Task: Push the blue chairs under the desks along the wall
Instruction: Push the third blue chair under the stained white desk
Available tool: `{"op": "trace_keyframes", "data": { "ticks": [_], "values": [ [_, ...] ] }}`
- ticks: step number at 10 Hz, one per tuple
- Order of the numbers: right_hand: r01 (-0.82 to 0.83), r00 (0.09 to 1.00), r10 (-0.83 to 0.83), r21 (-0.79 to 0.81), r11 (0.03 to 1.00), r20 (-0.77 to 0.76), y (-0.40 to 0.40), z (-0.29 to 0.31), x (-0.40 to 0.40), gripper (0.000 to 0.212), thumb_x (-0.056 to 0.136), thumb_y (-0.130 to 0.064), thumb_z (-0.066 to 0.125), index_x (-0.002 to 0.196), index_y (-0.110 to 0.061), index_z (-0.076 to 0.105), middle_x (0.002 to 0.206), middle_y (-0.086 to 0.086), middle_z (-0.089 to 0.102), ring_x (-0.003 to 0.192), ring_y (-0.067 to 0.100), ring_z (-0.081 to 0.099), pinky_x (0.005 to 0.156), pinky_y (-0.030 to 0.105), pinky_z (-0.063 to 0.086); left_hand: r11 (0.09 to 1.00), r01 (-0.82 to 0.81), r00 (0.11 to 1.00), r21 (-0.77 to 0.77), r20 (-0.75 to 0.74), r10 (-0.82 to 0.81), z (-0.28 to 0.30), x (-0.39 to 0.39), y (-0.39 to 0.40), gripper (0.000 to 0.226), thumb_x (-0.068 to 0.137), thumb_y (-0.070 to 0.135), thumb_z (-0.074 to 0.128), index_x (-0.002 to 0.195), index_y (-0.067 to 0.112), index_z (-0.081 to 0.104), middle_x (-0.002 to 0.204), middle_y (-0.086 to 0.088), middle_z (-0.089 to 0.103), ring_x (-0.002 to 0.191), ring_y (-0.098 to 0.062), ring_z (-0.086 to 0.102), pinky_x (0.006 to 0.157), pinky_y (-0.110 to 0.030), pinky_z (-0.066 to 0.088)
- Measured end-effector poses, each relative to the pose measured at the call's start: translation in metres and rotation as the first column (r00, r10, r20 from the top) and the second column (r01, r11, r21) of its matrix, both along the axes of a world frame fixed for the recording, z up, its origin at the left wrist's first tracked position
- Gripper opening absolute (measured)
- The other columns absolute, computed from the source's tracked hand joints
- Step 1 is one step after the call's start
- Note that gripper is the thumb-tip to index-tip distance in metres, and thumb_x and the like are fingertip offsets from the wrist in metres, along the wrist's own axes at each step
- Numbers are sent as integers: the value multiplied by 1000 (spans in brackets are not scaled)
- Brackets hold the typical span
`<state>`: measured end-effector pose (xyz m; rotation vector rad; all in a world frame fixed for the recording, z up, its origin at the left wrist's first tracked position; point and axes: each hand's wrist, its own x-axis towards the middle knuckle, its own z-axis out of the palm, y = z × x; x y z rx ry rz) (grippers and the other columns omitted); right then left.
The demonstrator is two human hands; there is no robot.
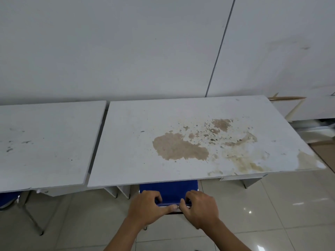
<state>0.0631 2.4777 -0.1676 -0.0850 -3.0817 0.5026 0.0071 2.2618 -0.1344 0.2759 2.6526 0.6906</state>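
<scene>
A blue chair (169,189) stands in front of me, its seat hidden beneath a white desk (137,153) with a large brown stain. Only the backrest shows below the desk's front edge. My left hand (147,207) and my right hand (201,207) both grip the top of that backrest, fingers curled over it. A second blue chair (8,198) sits under the left desk (45,145) at the far left, with its metal legs showing.
Both desks stand against a white panelled wall (126,51). A narrow gap separates them. Pale glossy floor tiles (272,214) lie to the right. Beyond the stained desk's right end is a low white unit with a torn brown edge (290,105).
</scene>
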Motion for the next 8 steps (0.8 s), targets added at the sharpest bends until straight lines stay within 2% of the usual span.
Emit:
{"op": "trace_keyframes", "data": {
  "ticks": [1,2,3,4,5,6,7,8],
  "values": [
    [-22,999,21,4,1000,35,7,2,-15,35,86,-56,53,66,-28,53,62,-10,53,55,10,47,46,25,33,1000,-19,1000,-7,13,19,1,-13,5,89,53,109,55,77,25,71,72,6,70,71,-10,66,57,-23,46],
    [-37,999,38,-17,999,28,13,7,-35,37,87,-60,45,71,-28,57,67,-12,56,61,9,49,50,19,26,999,-27,1000,-29,7,27,-2,-31,10,93,52,111,52,77,24,72,74,5,71,72,-11,67,66,-29,55],
    [-44,999,44,-23,999,22,17,9,-52,34,87,-60,44,73,-32,55,68,-15,52,62,6,47,51,15,21,999,-31,1000,-20,-1,31,-2,-47,13,91,53,110,53,81,27,75,80,11,73,74,-7,67,68,-24,57],
    [-54,998,56,-58,997,41,19,6,-57,27,80,-58,57,66,-37,48,60,-19,46,52,1,40,49,9,15,1000,-21,999,-16,33,21,1,-52,16,88,52,110,54,84,31,74,90,16,76,78,-5,69,68,-17,56],
    [-68,997,69,-62,996,15,20,2,-57,30,71,-57,63,63,-40,40,54,-19,49,50,-4,32,49,4,9,999,-47,997,-7,66,47,1,-50,17,87,47,112,53,81,33,68,96,17,75,84,-7,69,76,-18,58],
    [-47,997,48,-23,999,64,19,13,-64,29,72,-60,59,63,-40,40,57,-20,40,52,-3,32,43,8,9,998,-65,996,22,63,63,2,-52,17,94,45,112,54,87,29,72,96,17,74,85,-7,69,81,-20,59],
    [-106,973,112,-40,993,204,19,29,-65,27,91,-61,46,84,-36,53,84,-16,51,77,2,46,60,14,32,997,-62,990,36,128,57,13,-48,20,93,49,108,60,96,29,77,102,18,74,89,-5,69,85,-19,57],
    [-154,892,201,-146,977,404,19,47,-81,32,94,-59,49,96,-29,60,100,-7,60,90,11,56,82,29,46,999,-31,966,11,257,27,29,-55,21,95,51,106,60,97,26,80,102,11,78,94,-9,72,92,-26,59]
  ]
}}
